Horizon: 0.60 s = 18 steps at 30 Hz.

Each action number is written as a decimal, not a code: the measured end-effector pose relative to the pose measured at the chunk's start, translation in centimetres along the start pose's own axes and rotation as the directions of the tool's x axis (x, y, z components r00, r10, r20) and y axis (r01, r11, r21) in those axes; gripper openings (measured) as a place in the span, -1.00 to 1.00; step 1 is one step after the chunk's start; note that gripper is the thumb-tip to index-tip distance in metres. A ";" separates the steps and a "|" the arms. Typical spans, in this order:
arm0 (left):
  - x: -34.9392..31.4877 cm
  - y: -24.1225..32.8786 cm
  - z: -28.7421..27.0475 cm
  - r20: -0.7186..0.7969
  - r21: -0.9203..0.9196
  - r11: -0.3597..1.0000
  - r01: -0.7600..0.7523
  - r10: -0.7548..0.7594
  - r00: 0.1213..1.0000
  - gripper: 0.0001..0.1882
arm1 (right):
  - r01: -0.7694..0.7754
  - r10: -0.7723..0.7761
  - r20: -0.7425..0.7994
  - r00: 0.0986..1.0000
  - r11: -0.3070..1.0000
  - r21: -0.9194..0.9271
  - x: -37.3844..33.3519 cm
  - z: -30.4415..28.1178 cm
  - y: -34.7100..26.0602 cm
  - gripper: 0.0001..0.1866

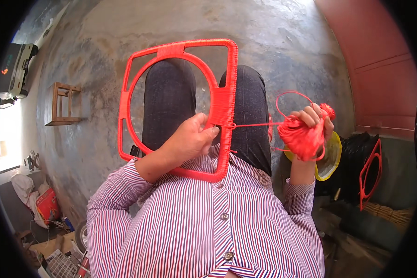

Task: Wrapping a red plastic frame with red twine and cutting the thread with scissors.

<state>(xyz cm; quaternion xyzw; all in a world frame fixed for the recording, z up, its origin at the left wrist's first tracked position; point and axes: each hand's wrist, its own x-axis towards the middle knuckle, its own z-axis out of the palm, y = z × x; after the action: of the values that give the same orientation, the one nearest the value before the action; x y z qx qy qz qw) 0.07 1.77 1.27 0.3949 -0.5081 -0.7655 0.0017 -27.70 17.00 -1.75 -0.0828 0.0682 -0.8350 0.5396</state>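
Note:
A red square frame (pixel 231 65) with a round ring inside it rests upright across my lap, wound with red cord along its edges. My left hand (pixel 194 134) is closed at the frame's right side, thumb and fingers pinching by the cord-wrapped bridge between ring and edge. Out to the right, my right hand (pixel 312 120) grips a bunched hank of red cord (pixel 301 139). From this hank a taut strand (pixel 257 124) runs left to a small loop at the frame's right edge. Another strand curls above the hank.
Beyond my knees lies a grey concrete floor (pixel 292 46). A small wooden stool (pixel 62 104) stands at the left. At the right are a yellow-rimmed bag (pixel 334 160), a second red frame (pixel 362 180) against black plastic, and a red panel (pixel 375 55).

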 end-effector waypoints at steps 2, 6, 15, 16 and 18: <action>0.1 0.0 -0.1 0.008 0.003 1.000 -0.005 0.005 1.000 -0.65 | -0.080 0.076 0.159 0.984 0.997 0.018 -0.4 -0.7 -1.4 -0.82; 0.1 -0.6 -0.3 0.021 -0.053 0.999 0.004 -0.002 1.000 -0.67 | -0.079 0.097 0.050 0.994 0.957 -0.280 -3.4 2.3 -1.5 -0.77; -1.0 -1.0 -0.1 0.064 -0.098 0.995 0.000 0.006 0.998 -0.73 | -0.174 -0.271 -0.328 0.905 0.467 -0.867 -4.9 -5.3 -1.5 -0.80; -1.0 -1.0 0.1 0.075 -0.081 0.997 -0.007 0.013 0.997 -0.73 | -0.209 -0.323 -0.358 0.876 0.414 -0.886 -4.3 -6.5 -0.7 -0.81; -1.0 -0.4 0.3 0.054 -0.048 0.999 0.000 0.003 0.999 -0.74 | -0.276 -0.284 -0.420 0.862 0.434 -0.858 -3.2 -8.1 0.2 -0.84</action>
<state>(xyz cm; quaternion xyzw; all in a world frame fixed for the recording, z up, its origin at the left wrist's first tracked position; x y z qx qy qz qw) 0.74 2.54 1.61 0.3734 -0.4897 -0.7879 -0.0020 -27.96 20.08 -9.88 -0.1346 0.6409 -0.6588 0.3703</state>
